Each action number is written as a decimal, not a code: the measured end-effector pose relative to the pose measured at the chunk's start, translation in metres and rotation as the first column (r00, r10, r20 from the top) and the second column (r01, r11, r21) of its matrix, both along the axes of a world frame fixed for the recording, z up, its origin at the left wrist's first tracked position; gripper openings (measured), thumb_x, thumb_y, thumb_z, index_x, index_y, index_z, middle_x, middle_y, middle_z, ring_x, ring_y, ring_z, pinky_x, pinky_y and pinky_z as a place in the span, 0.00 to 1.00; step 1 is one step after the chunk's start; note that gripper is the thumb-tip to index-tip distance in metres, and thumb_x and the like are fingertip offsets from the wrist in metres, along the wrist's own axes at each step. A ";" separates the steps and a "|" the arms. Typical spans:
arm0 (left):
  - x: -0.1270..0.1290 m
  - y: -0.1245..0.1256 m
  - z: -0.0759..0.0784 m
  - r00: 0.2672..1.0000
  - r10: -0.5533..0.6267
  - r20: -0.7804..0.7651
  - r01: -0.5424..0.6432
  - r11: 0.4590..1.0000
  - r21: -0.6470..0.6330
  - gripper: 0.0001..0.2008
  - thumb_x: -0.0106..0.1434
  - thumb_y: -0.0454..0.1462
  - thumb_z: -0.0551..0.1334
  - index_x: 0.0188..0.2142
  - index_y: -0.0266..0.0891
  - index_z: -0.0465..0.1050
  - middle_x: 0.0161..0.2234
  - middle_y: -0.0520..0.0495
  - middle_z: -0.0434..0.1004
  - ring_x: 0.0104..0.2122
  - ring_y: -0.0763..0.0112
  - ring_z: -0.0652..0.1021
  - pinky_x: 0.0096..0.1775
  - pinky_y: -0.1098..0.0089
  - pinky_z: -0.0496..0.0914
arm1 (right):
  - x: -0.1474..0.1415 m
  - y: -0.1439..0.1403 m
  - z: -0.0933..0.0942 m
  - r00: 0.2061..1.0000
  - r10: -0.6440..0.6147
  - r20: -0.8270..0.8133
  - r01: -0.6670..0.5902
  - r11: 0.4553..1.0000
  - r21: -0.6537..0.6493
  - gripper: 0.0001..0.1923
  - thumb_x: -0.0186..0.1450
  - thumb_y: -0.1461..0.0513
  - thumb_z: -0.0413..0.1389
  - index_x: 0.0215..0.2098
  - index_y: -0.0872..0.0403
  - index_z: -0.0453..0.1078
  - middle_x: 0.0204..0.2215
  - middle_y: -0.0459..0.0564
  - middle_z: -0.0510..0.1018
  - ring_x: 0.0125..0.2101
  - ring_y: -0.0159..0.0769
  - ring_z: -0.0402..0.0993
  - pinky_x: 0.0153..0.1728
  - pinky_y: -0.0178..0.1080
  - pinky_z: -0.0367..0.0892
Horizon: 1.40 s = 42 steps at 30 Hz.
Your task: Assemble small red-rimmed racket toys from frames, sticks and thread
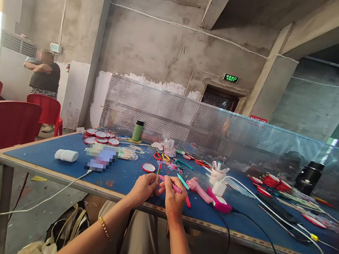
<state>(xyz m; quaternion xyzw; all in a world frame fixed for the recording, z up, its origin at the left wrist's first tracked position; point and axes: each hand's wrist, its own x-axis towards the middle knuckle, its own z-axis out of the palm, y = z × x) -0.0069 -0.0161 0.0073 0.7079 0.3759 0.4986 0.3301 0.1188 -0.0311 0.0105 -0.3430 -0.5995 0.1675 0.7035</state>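
Pinching slim, straight stick between fingertips of left hand, clamping tubular pink pen in curled fingers of right hand

Smooth plastic is shown by the slim pink pen. The long blue worktop is surfaced smooth and matt. The grey perforated screen appears to be made of shiny metal. The curved red chair is moulded in smooth plastic; the grey wall is roughly finished.
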 end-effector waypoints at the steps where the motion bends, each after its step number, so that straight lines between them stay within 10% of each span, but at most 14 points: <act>1: 0.000 0.000 0.000 1.000 0.002 -0.003 -0.002 1.000 0.002 0.09 0.61 0.40 0.54 0.26 0.41 0.65 0.21 0.51 0.77 0.18 0.74 0.72 0.26 0.74 0.64 | 0.000 0.000 0.000 1.000 0.003 -0.002 -0.003 1.000 -0.002 0.17 0.65 0.50 0.59 0.26 0.53 0.69 0.21 0.46 0.80 0.15 0.31 0.72 0.19 0.33 0.68; 42: 0.000 0.001 0.000 1.000 0.003 -0.013 -0.003 1.000 -0.010 0.09 0.61 0.38 0.55 0.25 0.41 0.65 0.22 0.52 0.79 0.18 0.74 0.72 0.26 0.75 0.65 | 0.001 0.001 -0.001 0.998 -0.055 0.005 0.055 0.998 -0.004 0.18 0.65 0.49 0.59 0.25 0.52 0.69 0.18 0.44 0.77 0.15 0.32 0.72 0.19 0.33 0.67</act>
